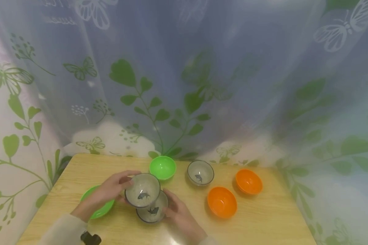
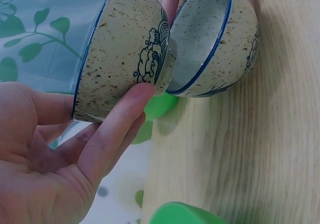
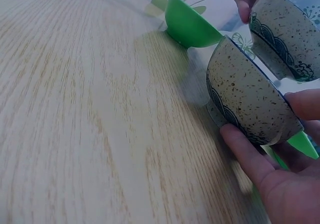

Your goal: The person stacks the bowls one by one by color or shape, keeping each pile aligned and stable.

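Observation:
My left hand (image 1: 115, 187) grips a speckled grey ceramic bowl (image 1: 144, 185) with a dark blue rim and a fish painted inside. In the left wrist view, fingers press the outside of this bowl (image 2: 120, 48), beside its blue wave pattern. A matching bowl (image 1: 150, 216) sits lower and partly behind it, its near side held by my right hand (image 1: 184, 216). The right wrist view shows that lower bowl (image 3: 250, 91) tilted, low over the wooden table, with a fingertip by its foot. The raised bowl's base overlaps the lower bowl's opening in the head view.
On the wooden table (image 1: 257, 221) stand a third speckled bowl (image 1: 205, 168), a green bowl (image 1: 162, 166) at the back, and two orange bowls (image 1: 222, 202) to the right. Another green bowl (image 1: 105, 209) is partly behind the left forearm. A patterned curtain (image 1: 233, 85) hangs behind the table.

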`<state>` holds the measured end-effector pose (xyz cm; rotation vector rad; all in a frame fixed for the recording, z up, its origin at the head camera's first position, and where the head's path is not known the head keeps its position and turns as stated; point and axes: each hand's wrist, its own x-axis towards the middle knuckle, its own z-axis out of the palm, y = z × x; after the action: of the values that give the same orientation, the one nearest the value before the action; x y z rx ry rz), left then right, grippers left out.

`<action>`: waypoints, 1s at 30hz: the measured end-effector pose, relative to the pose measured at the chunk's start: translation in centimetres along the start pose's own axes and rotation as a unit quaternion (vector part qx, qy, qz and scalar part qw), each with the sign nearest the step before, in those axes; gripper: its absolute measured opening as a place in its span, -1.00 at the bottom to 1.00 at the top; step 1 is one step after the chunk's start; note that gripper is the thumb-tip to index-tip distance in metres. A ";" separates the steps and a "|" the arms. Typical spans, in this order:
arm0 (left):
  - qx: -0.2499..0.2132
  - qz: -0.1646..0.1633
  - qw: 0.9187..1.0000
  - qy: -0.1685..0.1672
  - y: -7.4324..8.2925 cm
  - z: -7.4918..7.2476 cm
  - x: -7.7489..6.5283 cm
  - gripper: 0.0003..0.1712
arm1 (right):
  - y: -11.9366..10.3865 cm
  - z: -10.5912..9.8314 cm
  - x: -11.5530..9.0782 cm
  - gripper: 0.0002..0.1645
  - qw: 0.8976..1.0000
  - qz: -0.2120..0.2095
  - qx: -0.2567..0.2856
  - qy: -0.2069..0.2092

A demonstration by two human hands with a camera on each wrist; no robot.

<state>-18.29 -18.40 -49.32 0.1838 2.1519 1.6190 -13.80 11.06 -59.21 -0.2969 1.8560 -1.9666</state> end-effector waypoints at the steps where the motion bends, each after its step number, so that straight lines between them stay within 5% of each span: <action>1: -0.002 -0.001 1.000 -0.002 -0.1 0.1 0.0 -0.42 | 0.0 0.0 0.0 -0.17 1.000 -0.001 -0.001 -0.001; 30: 0.009 0.017 1.000 -0.017 -1.6 1.8 0.2 -0.44 | 0.5 -0.3 0.1 -0.14 1.000 -0.021 -0.019 -0.011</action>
<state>-17.43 -17.22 -51.22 0.2523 2.1482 1.6037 -13.95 11.24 -59.75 -0.3690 1.8893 -1.9506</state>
